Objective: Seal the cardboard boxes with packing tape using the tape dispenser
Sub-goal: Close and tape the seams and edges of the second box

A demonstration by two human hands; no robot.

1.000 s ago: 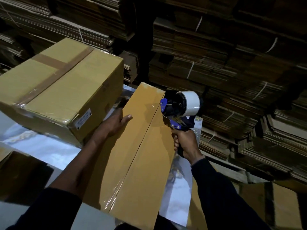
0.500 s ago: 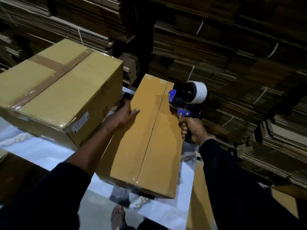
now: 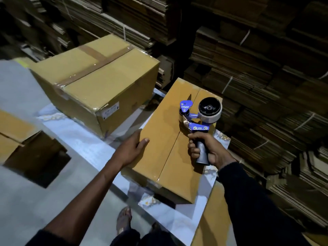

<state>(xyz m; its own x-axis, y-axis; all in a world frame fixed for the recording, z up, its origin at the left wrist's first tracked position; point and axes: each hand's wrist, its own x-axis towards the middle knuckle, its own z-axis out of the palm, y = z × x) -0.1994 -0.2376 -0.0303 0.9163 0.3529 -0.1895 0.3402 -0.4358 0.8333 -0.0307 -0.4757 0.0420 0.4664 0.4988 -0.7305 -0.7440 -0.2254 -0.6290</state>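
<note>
The scene is dim, with the light falling from above onto the narrow box point(image 3: 170, 139), whose top is the brightest surface. Left of that box the pale table point(image 3: 74, 139) shows a soft sheen, and the taped box point(image 3: 99, 77) behind it carries glare on its tape. Right of and behind the narrow box the stacked cardboard point(image 3: 266, 68) sinks into darkness. Motion blur smears the edges, and straight lines bow there from the wide lens
</note>
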